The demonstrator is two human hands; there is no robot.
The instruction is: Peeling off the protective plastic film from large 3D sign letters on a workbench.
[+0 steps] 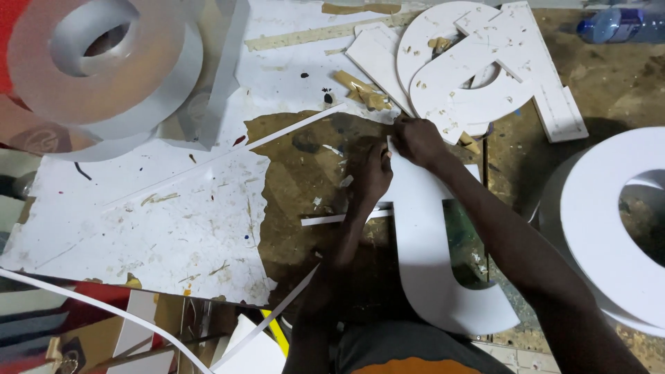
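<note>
Seen from above, a person leaned over a paint-stained worktable (173, 228), both bare arms reaching up from the bottom of the frame to its centre.

The left hand (368, 173) was curled almost closed, knuckles up, pressing on the upper left edge of a flat white letter (429, 277) that lay in the centre and lower centre of the frame. Its fingertips were hidden under the hand, so whether it pinched anything could not be told.

The right hand (415, 138), just above and to the right, was also nearly closed, its fingers bunched at the top corner of the same letter, where a thin white strip (298, 128) ran off toward the upper left. It seemed to nip the strip's end, though the contact point was too small to be sure.

A second short strip (339, 218) lay across the table under the left forearm, touching the letter's left side.

More cut letters (478, 62) were stacked at upper centre right. A large round white ring (104, 62) sat at upper left and another (609, 228) at the right edge. A plastic bottle (616, 24) lay in the upper right corner.
</note>
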